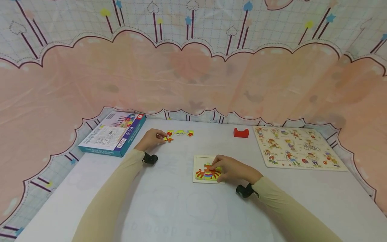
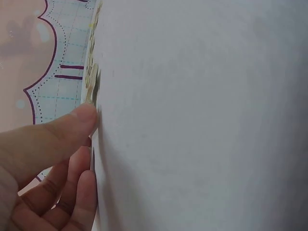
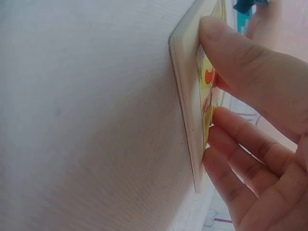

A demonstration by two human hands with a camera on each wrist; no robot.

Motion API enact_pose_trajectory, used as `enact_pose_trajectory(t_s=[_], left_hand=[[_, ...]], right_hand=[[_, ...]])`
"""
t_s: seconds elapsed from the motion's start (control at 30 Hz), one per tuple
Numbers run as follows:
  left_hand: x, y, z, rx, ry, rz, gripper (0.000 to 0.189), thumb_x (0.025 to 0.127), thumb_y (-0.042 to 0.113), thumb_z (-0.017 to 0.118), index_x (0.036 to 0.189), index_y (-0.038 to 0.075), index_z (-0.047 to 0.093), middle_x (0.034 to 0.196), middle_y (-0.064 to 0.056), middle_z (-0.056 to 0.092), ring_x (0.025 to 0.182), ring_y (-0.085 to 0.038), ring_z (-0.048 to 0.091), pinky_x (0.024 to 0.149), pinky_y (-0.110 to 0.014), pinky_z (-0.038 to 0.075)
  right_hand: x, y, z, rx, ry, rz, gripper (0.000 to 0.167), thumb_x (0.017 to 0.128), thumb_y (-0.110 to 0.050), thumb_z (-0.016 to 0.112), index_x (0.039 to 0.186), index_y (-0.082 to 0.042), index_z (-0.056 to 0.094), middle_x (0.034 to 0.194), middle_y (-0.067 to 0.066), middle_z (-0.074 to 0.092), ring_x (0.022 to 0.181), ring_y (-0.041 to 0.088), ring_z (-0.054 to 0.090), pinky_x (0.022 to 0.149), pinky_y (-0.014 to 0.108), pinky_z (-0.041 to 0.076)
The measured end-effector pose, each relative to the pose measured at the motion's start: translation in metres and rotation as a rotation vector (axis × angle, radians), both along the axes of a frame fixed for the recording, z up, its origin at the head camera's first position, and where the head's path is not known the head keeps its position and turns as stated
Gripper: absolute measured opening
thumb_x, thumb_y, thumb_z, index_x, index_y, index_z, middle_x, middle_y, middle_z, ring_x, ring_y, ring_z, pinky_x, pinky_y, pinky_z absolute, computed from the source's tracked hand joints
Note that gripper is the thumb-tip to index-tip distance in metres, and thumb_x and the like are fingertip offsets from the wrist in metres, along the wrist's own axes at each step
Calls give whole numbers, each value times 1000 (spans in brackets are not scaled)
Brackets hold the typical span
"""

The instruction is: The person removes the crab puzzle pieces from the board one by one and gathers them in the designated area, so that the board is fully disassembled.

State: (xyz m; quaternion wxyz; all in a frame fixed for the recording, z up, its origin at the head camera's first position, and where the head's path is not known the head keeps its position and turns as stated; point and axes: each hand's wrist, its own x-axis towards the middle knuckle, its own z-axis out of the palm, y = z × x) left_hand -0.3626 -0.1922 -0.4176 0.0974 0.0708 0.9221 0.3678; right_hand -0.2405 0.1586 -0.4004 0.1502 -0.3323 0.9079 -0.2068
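Observation:
At the back left, my left hand pinches a small orange-and-yellow jigsaw piece. The left wrist view has the thumb on the edge of this thin piece, low against the table. Several other loose pieces lie beside it in a row. Nearer the middle, my right hand rests on a small wooden puzzle tray with a partly assembled, brightly coloured picture. Its fingertips touch the pieces, while the thumb lies on the tray's border. The hand hides the tray's right part.
A blue-and-white box lies at the left rear. On the right is a large wooden board with figures, and a red notched block stands next to it. Patterned cloth rises behind the white table.

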Motion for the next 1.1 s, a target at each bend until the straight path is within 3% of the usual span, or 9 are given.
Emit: enact_pose_trajectory(t_s=[0.17,0.43,0.73,1.1], left_hand=[[-1,1,1,1,-3,-11,32,84,11,69,116,4,65,115,-17,61,104,-29,54,93,-39,46],[2,4,5,-29,30,-34,32,83,8,70,114,2,66,112,-18,61,100,-28,55,86,-34,48],[1,2,5,-24,3,-57,32,84,9,69,115,2,66,115,-18,59,99,-27,52,84,-32,46],[-2,-1,4,-22,-11,-63,32,85,8,68,117,2,64,117,-18,60,104,-29,52,92,-39,46]], right_hand=[[0,1,-1,0,5,-2,46,75,-21,79,119,-13,66,114,1,55,103,15,49,91,33,46],[1,1,0,-8,-2,-3,46,75,-20,79,118,-12,66,114,2,54,100,15,49,87,31,45],[0,0,-1,8,9,-3,46,75,-21,79,119,-13,66,114,2,55,100,15,49,86,30,46],[1,1,1,-6,24,8,45,75,-21,79,117,-12,67,114,3,55,101,16,49,89,33,46]])
